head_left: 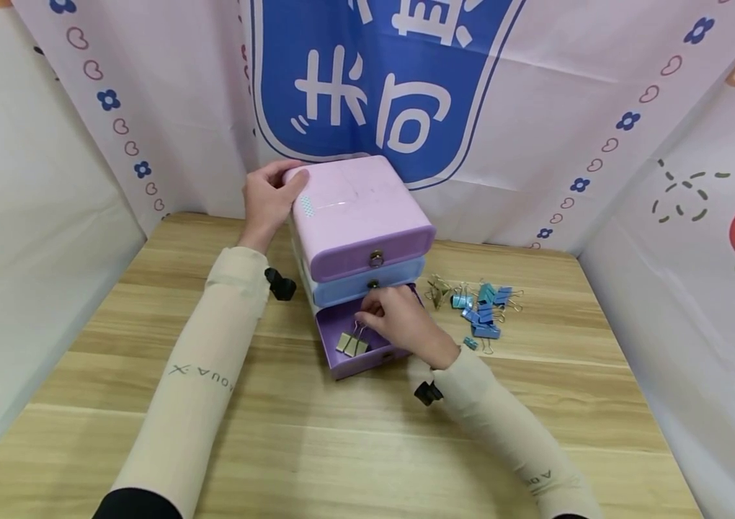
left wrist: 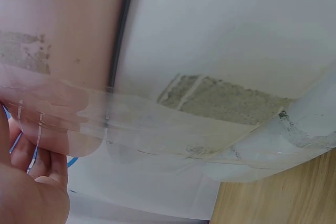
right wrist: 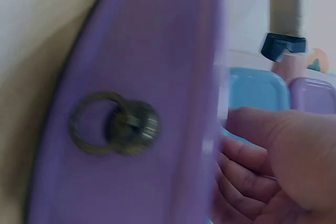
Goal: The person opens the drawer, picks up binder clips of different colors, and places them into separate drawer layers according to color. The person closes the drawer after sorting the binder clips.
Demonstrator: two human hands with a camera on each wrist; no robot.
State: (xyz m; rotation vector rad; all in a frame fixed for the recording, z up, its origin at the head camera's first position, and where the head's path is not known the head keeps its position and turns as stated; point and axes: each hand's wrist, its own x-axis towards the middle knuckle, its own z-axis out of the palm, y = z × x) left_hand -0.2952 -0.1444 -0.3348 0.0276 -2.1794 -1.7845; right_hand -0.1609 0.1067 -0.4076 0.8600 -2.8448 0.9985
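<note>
A stacked desktop drawer unit has a pink-purple top section [head_left: 361, 202], a blue middle drawer [head_left: 374, 281] and a pulled-out purple bottom drawer [head_left: 367, 364]. My left hand [head_left: 268, 202] grips its far left corner, thumb on top, other fingers curled over the edge. Inside the low drawer is a gold binder clip [head_left: 352, 344]. Its wire handles reach up to my right hand [head_left: 406, 324], whose thumb and forefinger pinch there. In the right wrist view, the drawer's front with its ring pull [right wrist: 131, 127] hides those fingertips.
To the right of the unit lie several blue and teal binder clips [head_left: 486, 330], with gold binder clips [head_left: 437, 290] beside them. A printed cloth [head_left: 212, 108] hangs behind the wooden table [head_left: 277, 432]. White side panels stand left and right.
</note>
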